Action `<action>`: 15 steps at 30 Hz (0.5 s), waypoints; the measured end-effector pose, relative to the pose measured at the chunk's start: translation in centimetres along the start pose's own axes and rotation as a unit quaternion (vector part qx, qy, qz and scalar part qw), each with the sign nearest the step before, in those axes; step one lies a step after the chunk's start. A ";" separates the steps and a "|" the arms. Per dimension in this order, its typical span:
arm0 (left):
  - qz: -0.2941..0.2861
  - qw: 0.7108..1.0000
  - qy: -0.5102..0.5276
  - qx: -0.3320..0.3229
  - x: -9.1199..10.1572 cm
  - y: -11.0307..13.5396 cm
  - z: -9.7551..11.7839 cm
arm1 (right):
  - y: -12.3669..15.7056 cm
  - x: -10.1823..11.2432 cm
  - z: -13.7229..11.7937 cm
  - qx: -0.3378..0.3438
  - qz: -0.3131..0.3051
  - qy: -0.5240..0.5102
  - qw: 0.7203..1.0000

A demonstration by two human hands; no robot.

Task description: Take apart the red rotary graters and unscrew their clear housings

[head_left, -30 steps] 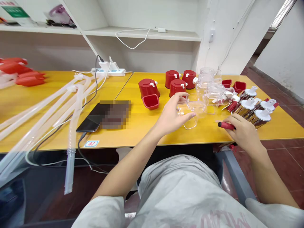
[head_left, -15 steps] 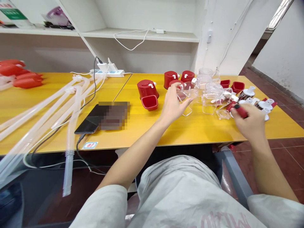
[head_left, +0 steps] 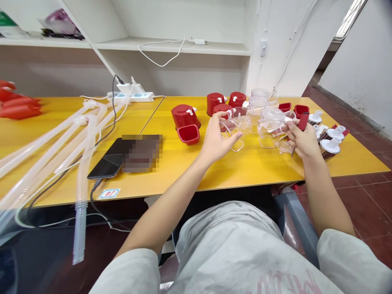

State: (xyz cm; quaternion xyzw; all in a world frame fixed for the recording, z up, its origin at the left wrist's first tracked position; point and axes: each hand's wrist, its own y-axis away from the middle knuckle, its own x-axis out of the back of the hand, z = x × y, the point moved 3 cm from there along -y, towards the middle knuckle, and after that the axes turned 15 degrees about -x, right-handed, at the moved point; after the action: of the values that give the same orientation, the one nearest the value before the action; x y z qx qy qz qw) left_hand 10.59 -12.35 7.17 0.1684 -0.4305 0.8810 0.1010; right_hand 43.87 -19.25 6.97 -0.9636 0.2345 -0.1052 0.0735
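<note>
My left hand grips a clear plastic container by its rim, holding it just above the yellow table. Close behind it stand red lidded cups. My right hand closes around a red-handled tool, with the handle pointing up and a thin metal tip showing below my fist. That hand is right beside a clear plastic jug, and its fingers partly hide the things behind. Round white-topped metal pieces lie to its right.
A phone lies left of my arms, with a pixelated patch next to it. Long translucent tubes cover the left table. A power strip sits at the back, below white shelves. The table's front edge runs close to my body.
My right hand has risen toward the clear jugs, and the red handle has swung from sideways to upright. My left hand has lifted the clear container slightly. The view has shifted a little.
</note>
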 end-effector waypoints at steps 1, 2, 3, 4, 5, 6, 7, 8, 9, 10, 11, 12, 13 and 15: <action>0.000 1.000 0.002 0.008 0.2 0.2 0.3 | 0.3 0.3 -0.4 -0.011 0.004 -0.030 0.999; -0.001 1.000 0.006 0.016 0.3 0.5 0.6 | 0.7 0.7 -1.0 -0.015 0.010 -0.059 0.998; -0.001 1.000 0.010 0.023 0.2 0.7 1.0 | 1.0 1.3 -1.7 -0.013 0.020 -0.086 0.996; -0.003 1.000 0.014 0.027 0.0 1.0 1.3 | 1.3 2.0 -2.5 -0.007 0.030 -0.112 0.993; -0.006 0.999 0.018 0.028 -0.3 1.2 1.5 | 1.7 2.8 -3.4 0.005 0.043 -0.135 0.990; -0.010 0.999 0.021 0.027 -0.7 1.4 1.8 | 2.0 3.6 -4.3 0.019 0.055 -0.156 0.986; -0.015 0.999 0.024 0.025 -1.2 1.5 2.1 | 2.4 4.3 -5.3 0.036 0.066 -0.174 0.982; -0.022 0.999 0.029 0.022 -1.8 1.6 2.4 | 2.8 4.9 -6.2 0.053 0.075 -0.189 0.978; -0.031 0.999 0.036 0.019 -2.6 1.7 2.6 | 3.2 5.3 -7.0 0.068 0.079 -0.202 0.974; -0.040 0.998 0.044 0.016 -3.3 1.7 2.8 | 3.7 5.4 -7.8 0.080 0.079 -0.211 0.971; -0.049 0.997 0.053 0.015 -4.2 1.7 3.0 | 4.1 5.3 -8.5 0.091 0.077 -0.220 0.968; -0.055 0.996 0.062 0.014 -5.1 1.5 3.2 | 4.6 4.9 -9.2 0.097 0.070 -0.226 0.967; -0.060 0.996 0.070 0.013 -6.1 1.3 3.3 | 5.1 4.3 -9.8 0.101 0.062 -0.230 0.966; -0.061 0.995 0.079 0.013 -8.1 0.7 3.3 | 5.9 2.5 -10.8 0.101 0.044 -0.235 0.966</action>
State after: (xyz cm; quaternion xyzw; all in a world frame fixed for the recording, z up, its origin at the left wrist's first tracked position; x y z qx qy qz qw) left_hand 18.52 -15.61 5.48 0.1254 -0.3983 0.8894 0.1859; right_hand 40.90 -26.65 16.76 -0.9377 0.2408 0.1041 0.2279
